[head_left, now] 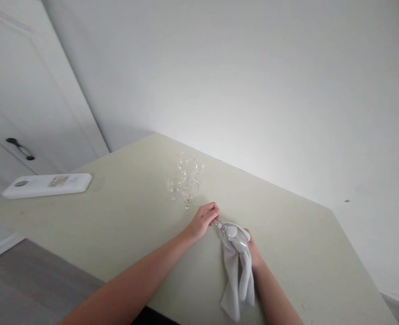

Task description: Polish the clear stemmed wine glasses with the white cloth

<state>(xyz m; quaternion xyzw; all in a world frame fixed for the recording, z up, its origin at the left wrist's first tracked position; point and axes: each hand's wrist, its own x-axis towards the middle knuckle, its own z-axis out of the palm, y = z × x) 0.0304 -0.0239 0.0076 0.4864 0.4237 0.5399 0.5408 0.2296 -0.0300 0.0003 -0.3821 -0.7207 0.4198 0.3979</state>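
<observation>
My left hand (206,217) is closed around the foot end of a clear stemmed glass (232,232), which lies tilted with its bowl toward the right. A pale grey cloth (235,266) wraps part of the bowl and hangs down in folds. Behind and under that cloth, my right hand (250,246) grips it; most of its fingers are hidden. Just beyond my left hand, several clear stemmed glasses (187,187) stand upright, grouped closely on the pale table (135,225).
A long white object (48,185) with a round dark spot and a label lies at the table's left end. White cabinet doors with a dark handle (20,149) rise behind it. A white wall (240,90) runs along the table's far edge.
</observation>
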